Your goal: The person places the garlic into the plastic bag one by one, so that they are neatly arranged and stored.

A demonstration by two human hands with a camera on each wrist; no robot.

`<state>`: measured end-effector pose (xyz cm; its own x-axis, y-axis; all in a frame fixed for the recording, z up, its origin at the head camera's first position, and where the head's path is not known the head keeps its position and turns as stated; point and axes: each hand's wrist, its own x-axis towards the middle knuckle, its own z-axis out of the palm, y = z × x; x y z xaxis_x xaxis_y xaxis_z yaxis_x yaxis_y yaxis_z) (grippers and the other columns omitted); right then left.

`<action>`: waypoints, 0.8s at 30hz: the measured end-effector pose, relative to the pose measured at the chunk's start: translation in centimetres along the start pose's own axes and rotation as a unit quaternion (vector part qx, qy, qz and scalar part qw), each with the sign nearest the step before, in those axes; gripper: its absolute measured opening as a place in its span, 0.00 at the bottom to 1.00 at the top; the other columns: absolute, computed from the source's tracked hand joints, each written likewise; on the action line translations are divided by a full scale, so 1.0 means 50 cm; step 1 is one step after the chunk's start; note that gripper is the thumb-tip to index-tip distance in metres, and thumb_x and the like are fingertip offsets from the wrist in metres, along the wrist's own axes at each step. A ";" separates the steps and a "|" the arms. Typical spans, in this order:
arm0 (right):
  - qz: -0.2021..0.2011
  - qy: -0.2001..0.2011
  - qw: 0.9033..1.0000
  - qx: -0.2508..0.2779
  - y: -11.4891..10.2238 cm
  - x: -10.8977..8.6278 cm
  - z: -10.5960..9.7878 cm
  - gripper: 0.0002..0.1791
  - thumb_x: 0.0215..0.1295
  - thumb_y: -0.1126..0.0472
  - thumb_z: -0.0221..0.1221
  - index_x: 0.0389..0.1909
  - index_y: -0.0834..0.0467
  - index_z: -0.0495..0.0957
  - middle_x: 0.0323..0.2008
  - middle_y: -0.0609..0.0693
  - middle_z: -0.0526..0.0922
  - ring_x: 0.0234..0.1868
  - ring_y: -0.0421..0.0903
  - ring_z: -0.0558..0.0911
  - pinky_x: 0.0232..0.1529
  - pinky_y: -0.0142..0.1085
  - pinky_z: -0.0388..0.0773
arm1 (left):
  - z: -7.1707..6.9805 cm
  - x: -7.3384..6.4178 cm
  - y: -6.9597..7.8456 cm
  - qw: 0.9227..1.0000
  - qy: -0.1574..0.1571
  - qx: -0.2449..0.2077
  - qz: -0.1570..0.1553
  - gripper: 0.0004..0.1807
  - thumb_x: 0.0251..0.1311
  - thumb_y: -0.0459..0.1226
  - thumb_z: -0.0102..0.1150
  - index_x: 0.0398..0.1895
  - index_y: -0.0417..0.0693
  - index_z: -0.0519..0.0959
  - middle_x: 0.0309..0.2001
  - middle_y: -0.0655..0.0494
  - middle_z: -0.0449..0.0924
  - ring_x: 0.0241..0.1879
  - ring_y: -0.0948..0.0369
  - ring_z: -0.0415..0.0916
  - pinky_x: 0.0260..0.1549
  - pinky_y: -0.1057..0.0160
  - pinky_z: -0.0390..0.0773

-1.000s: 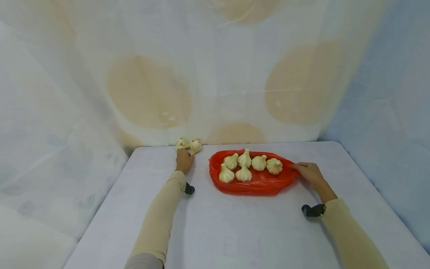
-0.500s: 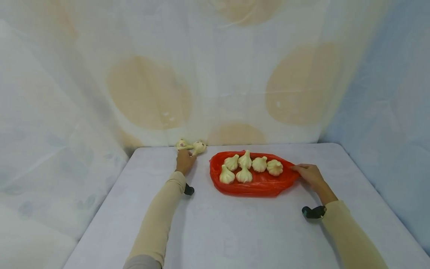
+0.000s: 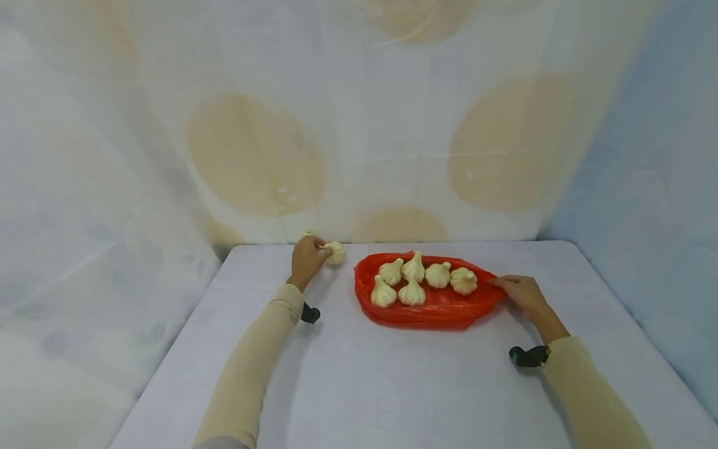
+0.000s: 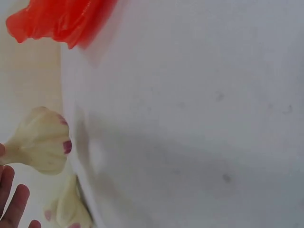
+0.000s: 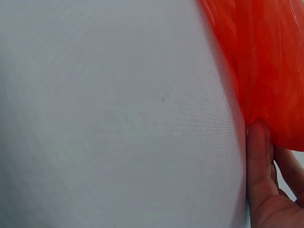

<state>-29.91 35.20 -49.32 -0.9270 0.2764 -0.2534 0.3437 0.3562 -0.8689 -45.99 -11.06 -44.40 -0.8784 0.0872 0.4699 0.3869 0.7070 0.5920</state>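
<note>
Near the table's far edge my left hand (image 3: 305,260) pinches a garlic bulb (image 3: 336,253) by its stem. In the left wrist view this bulb (image 4: 42,140) shows purple patches at its root end, raised above the tabletop. Behind the hand is a second garlic bulb (image 4: 69,209), mostly hidden in the head view. A red plastic bag (image 3: 426,317) lies spread in an oval, several garlic bulbs (image 3: 412,293) sitting inside it. My right hand (image 3: 524,294) pinches the bag's right end between thumb and fingers, close to the table.
The white table (image 3: 381,386) reaches back to a hanging pale sheet (image 3: 387,137) with tan round patches. More sheeting encloses the left and right sides. Each wrist carries a small black camera mount (image 3: 528,357).
My left hand has lifted the garlic bulb from beside the other one and drawn it slightly nearer. My right hand stays at the bag's end.
</note>
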 end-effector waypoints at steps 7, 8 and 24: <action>0.008 0.003 1.000 -0.007 -0.007 -0.002 -0.003 0.36 0.55 0.41 0.52 0.56 0.65 0.64 0.56 0.63 0.64 0.53 0.56 0.64 0.43 0.38 0.72 | -0.014 0.010 0.021 0.999 -0.034 -0.012 0.010 0.11 0.43 0.44 0.60 0.30 0.49 0.77 0.35 0.55 0.76 0.38 0.56 0.72 0.36 0.59 0.71; 0.012 0.003 1.000 -0.006 -0.007 -0.002 -0.002 0.35 0.55 0.42 0.52 0.56 0.65 0.65 0.56 0.63 0.64 0.53 0.56 0.63 0.45 0.39 0.71 | -0.017 0.009 0.023 0.999 -0.041 -0.012 0.012 0.11 0.43 0.44 0.60 0.30 0.50 0.77 0.34 0.57 0.77 0.37 0.57 0.72 0.36 0.60 0.71; -0.014 0.009 1.000 -0.011 0.001 0.007 0.008 0.35 0.56 0.42 0.51 0.54 0.66 0.67 0.54 0.64 0.66 0.51 0.56 0.65 0.44 0.40 0.71 | 0.024 -0.007 0.038 0.978 -0.168 -0.004 0.126 0.09 0.43 0.40 0.60 0.29 0.50 0.74 0.35 0.59 0.74 0.40 0.55 0.71 0.37 0.63 0.72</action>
<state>-30.26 34.95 -49.64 -0.9337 0.2821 -0.2204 0.3203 0.3831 -0.8664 -45.31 -8.88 -44.23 -0.7969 0.4841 0.3614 0.6040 0.6279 0.4908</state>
